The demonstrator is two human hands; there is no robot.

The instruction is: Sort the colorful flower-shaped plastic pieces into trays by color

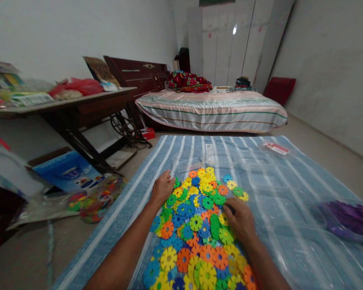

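A large pile of flower-shaped plastic discs [196, 222] in yellow, orange, green and blue spreads over the striped cloth in front of me. My left hand [163, 187] rests at the pile's upper left edge, fingers loosely bent beside some green discs, with nothing visible in it. On the opposite side, my right hand [240, 217] lies against the right edge, its thumb and forefinger slightly apart near a green disc [219, 199]. The undersides of its other fingers are hidden. My forearms flank the heap.
Clear plastic trays [286, 209] lie on the blue striped cloth [124, 225] to the right. One tub holds purple pieces [352, 217]. A red-and-white packet [276, 148] sits at the far right. Beyond stand a bed [211, 110] and, to the left, a sewing-machine table [87, 98].
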